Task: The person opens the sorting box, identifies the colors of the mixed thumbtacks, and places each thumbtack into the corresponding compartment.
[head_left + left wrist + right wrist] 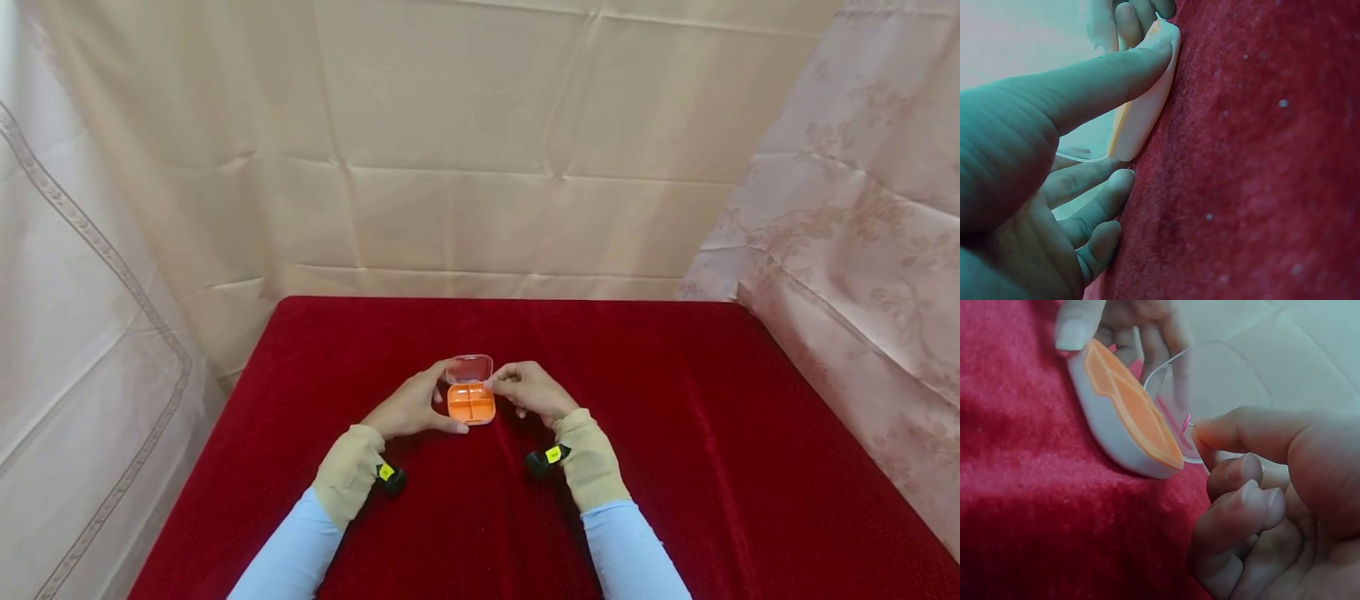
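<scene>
A small pill box (pixel 471 406) with a white outside and an orange divided inside stands on the red cloth, its clear lid (pixel 470 367) raised at the back. My left hand (pixel 411 407) grips the box from the left, thumb along the front and fingers behind near the lid. From the right, my right hand (pixel 534 390) pinches a tiny pink piece with a short metal pin (pixel 1186 423) between thumb and forefinger. This piece is beside the lid, near the box's right end; its exact kind I cannot tell. The other right fingers are curled in.
Red velvety cloth (pixel 675 433) covers the table under both hands. A beige curtain (pixel 487 208) hangs behind the table's far edge, with a white curtain (pixel 82 333) at left and a flowered one (pixel 847 250) at right.
</scene>
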Demonstrator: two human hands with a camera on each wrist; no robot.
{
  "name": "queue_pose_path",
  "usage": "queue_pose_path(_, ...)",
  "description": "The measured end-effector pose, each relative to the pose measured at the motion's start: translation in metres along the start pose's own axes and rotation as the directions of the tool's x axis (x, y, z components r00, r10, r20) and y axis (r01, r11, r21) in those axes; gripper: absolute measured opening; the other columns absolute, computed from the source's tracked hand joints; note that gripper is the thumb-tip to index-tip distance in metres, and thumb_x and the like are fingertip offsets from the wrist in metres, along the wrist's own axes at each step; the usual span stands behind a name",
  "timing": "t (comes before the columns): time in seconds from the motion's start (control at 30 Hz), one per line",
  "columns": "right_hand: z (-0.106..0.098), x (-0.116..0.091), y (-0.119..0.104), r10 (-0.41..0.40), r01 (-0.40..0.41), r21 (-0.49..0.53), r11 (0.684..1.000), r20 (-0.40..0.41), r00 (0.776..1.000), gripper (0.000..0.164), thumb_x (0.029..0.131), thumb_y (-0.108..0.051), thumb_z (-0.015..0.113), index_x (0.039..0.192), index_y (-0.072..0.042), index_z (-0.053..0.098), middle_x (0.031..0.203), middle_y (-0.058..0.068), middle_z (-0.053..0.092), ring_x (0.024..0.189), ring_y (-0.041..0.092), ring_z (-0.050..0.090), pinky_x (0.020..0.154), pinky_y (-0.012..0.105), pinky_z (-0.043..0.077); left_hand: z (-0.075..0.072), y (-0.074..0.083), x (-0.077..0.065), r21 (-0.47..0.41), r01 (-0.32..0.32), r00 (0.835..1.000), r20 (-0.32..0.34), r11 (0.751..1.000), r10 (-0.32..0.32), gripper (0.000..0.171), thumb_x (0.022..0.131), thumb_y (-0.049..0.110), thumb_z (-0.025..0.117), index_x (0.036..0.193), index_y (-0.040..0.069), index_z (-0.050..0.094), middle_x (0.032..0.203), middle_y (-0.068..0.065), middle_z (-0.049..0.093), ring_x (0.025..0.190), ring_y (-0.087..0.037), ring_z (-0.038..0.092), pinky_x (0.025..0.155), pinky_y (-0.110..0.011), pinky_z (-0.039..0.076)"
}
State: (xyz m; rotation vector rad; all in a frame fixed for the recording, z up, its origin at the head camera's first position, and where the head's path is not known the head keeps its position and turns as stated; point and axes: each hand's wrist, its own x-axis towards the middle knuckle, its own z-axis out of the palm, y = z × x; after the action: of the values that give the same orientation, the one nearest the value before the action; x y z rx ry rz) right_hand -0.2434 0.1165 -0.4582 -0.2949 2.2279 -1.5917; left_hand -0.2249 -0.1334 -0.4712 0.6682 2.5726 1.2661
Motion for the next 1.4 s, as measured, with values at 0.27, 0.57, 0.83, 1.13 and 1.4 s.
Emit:
queue_pose_path(0.27,0.003,0.001,-0.001,-0.005,0.004,-0.09,0.996,-0.005,1.0,0.01,0.097,-0.015,0.071,0.097,-0.006,0.074,0.079,0.005,0.059,0.063,0.014,0.047,0.047,0.025,0.041,0.001,0.001,0.0,-0.013,0.008,1.0,-0.022,1.0,-0.008,0.101,0.069,0.029,0.099,0.152,0.02,0.042,0.117,0.0,0.057,0.087,-0.02,0.054,0.074,-0.034,0.048)
queue_pose_path(0.57,0.006,0.001,-0.003,-0.02,0.018,-0.12,0.993,-0.014,1.0,0.007,0.096,-0.013,0.071,0.096,-0.006,0.075,0.083,0.006,0.063,0.061,0.016,0.048,0.047,0.025,0.04,0.001,0.0,-0.001,-0.005,0.025,0.999,-0.028,1.0,-0.026,0.103,0.068,0.03,0.099,0.153,0.02,0.041,0.116,0.001,0.057,0.085,-0.018,0.053,0.073,-0.034,0.048)
queue_pose_path(0.83,-0.007,0.0,0.0,-0.029,0.026,-0.086,0.996,-0.034,0.999,0.014,0.096,-0.019,0.072,0.097,-0.005,0.073,0.076,0.002,0.057,0.063,0.015,0.047,0.048,0.026,0.041,0.002,0.002,0.0,0.014,0.023,0.999,-0.035,1.0,-0.022,0.1,0.068,0.031,0.099,0.151,0.018,0.045,0.114,0.002,0.058,0.083,-0.017,0.054,0.071,-0.032,0.047)
queue_pose_path(1.13,-0.055,-0.011,0.019,0.04,-0.048,-0.022,0.999,-0.295,0.955,0.028,0.098,-0.028,0.072,0.105,-0.001,0.07,0.075,0.002,0.053,0.058,0.012,0.042,0.049,0.027,0.04,0.004,0.001,0.0,0.0,0.034,0.999,-0.03,0.999,-0.034,0.098,0.068,0.027,0.099,0.15,0.016,0.046,0.118,0.0,0.059,0.087,-0.018,0.054,0.075,-0.034,0.048)
queue_pose_path(1.4,-0.055,-0.012,0.022,0.107,-0.162,-0.162,0.973,-0.302,0.947,0.016,0.098,-0.022,0.073,0.101,-0.007,0.075,0.08,0.008,0.063,0.061,0.017,0.051,0.051,0.03,0.048,0.004,0.002,0.0,-0.008,0.04,0.999,-0.016,0.999,-0.04,0.097,0.07,0.028,0.098,0.15,0.015,0.045,0.12,0.0,0.059,0.09,-0.019,0.054,0.079,-0.035,0.048)
